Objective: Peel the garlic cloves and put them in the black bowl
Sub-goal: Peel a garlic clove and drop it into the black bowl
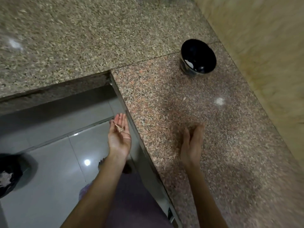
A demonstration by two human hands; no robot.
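Skins (119, 128) lie on my left hand (119, 139), palm up and flat, just off the counter (164, 96) edge. My right hand (191, 143) is over the counter, edge-on, fingers straight, holding nothing. The black bowl (202, 51) stands far right with white cloves (189, 63) inside.

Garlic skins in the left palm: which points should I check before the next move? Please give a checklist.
1. Garlic skins lie on the open left hand: ok.
2. Right hand, fingers straight, edge-down on the counter: ok.
3. Black bowl upright, white pieces inside: ok.
4. Counter free of skins: not ok, one scrap lies there.
5. Dark container on the floor within reach: cannot tell.
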